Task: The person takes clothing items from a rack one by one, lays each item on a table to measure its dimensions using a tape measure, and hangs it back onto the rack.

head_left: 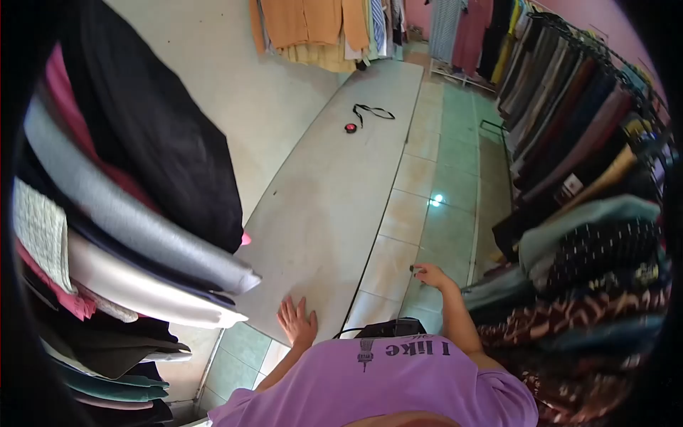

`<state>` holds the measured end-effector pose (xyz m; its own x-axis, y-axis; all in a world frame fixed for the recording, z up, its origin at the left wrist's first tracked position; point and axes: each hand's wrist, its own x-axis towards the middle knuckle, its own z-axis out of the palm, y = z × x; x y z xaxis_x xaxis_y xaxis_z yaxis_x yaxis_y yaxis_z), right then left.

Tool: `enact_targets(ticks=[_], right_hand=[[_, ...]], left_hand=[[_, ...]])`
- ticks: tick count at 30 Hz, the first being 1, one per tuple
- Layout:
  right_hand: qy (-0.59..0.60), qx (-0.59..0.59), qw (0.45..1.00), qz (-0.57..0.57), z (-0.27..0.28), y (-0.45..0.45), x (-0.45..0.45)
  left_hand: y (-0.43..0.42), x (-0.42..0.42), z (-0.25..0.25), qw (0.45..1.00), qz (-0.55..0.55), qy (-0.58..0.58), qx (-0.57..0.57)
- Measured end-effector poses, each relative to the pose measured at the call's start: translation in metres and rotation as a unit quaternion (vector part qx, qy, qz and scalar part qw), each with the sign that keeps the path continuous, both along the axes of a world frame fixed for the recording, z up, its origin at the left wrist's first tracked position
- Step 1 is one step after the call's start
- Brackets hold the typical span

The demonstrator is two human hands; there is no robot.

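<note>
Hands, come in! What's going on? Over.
Left hand flat on board. Right hand off board, small dark thing at fingers, too small to tell. Red-black disc farther up board.

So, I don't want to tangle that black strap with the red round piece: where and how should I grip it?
Pinch the red and black round piece by its rim, coming down from above on your side. It looks compact and lies nearest you, while the thin black strap loops loosely away across the board, so it should simply trail.
</note>
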<state>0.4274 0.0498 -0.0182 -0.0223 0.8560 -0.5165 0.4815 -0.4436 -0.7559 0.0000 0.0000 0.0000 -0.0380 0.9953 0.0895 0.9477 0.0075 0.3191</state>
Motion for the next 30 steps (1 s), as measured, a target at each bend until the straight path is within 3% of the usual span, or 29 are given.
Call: enact_targets(ticks=[2,3,9,13,20,24,27,29,30], right_hand=[[0.049,0.01,0.999,-0.008,0.021,0.023,-0.013],[0.037,0.011,0.999,-0.002,0.048,0.079,0.054],[0.082,0.057,0.995,-0.015,0.092,0.227,0.097],[0.109,0.119,0.987,0.029,0.125,0.309,0.115],[0.084,0.173,0.974,0.116,0.201,0.433,0.161],[0.1,0.26,0.944,0.175,0.275,0.509,0.164],[0.049,0.417,0.873,0.249,0.37,0.583,0.146],[0.002,0.517,0.83,0.21,0.443,0.628,0.121],[-0.01,0.543,0.82,0.18,0.481,0.65,0.108]], left_hand=[[-0.022,-0.026,-0.001,1.0,0.009,0.004,0.014],[0.012,0.03,0.006,1.0,0.015,-0.008,0.015],[0.019,0.029,0.013,0.998,0.045,-0.04,0.003],[0.019,0.014,-0.011,1.0,0.017,0.005,0.021],[0.016,0.024,-0.002,0.993,0.034,0.094,-0.06],[0.015,0.031,-0.01,0.985,0.054,0.161,-0.034],[0.028,0.057,0.001,0.983,0.112,0.14,-0.025],[0.053,0.096,0.026,0.893,0.425,0.019,-0.148],[0.046,0.099,0.0,0.896,0.435,0.083,0.019]])
